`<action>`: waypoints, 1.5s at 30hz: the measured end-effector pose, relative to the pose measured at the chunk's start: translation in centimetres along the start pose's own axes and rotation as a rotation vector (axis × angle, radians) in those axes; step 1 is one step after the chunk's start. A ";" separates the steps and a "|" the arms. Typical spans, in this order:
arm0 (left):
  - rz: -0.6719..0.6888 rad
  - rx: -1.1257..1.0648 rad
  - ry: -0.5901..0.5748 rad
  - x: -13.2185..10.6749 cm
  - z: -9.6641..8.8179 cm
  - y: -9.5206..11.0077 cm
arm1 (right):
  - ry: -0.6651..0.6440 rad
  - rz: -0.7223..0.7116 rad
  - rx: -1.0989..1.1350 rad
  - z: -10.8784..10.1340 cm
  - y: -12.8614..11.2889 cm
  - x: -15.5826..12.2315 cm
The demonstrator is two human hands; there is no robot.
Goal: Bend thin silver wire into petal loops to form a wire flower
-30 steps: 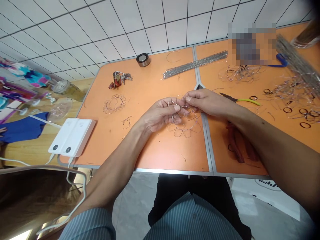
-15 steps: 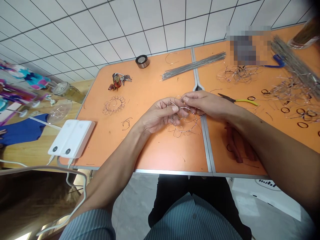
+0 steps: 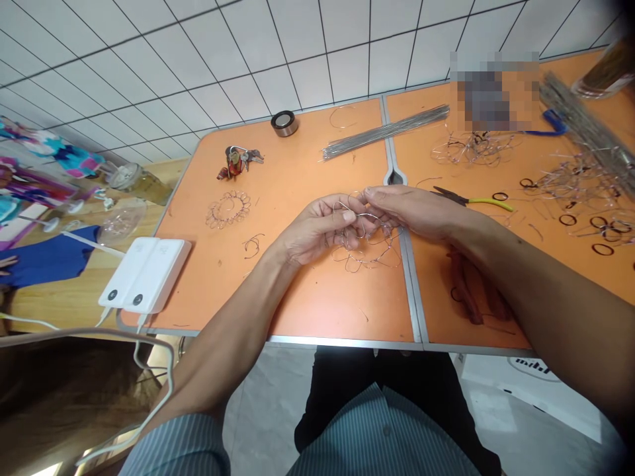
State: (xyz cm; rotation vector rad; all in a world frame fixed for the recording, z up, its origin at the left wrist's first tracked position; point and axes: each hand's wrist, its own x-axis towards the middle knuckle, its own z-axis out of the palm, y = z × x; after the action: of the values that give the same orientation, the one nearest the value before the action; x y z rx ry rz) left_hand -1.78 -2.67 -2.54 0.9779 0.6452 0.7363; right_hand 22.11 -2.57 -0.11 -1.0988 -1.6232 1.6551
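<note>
Thin wire bent into a ring with petal-like loops, a wire wreath (image 3: 370,263), hangs just above the orange table between my two hands. My left hand (image 3: 325,227) pinches its upper left part between thumb and fingers. On the upper right side, my right hand (image 3: 404,206) has its fingers closed at the wire; its fingertips nearly meet those of the left hand. The exact grip of the right fingers is partly hidden. A similar finished-looking wire ring (image 3: 228,210) lies flat on the table to the left.
Yellow-handled pliers (image 3: 471,199) and red-handled pliers (image 3: 466,291) lie near my right arm. Behind are a bundle of straight wires (image 3: 387,132), a tape roll (image 3: 284,123) and keys (image 3: 241,160). Wire tangles (image 3: 570,182) spread at right; white power banks (image 3: 146,274) sit at the left edge.
My right hand has turned slightly, its fingers lying flatter along the wire. The left hand keeps its pinch on the wreath. The view has shifted very little.
</note>
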 end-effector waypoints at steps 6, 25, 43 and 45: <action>0.011 0.001 -0.003 0.1 -0.1 -0.2 | -0.101 0.004 0.115 -0.6 0.4 0.3; -0.025 -0.038 0.058 0.7 -0.8 -0.6 | 0.209 -0.065 0.114 -3.0 -1.3 -0.1; -0.029 -0.054 0.063 0.8 -0.9 -0.9 | 0.271 -0.068 0.040 -2.8 -1.4 0.0; -0.034 -0.047 0.071 0.8 -0.9 -0.9 | 0.283 -0.074 0.024 -2.8 -1.3 0.0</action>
State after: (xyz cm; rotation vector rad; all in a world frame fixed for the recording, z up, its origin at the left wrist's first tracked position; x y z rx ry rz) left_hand -1.74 -1.90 -3.88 0.8988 0.7014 0.7557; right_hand 24.29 -0.96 1.35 -1.1861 -1.4398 1.3967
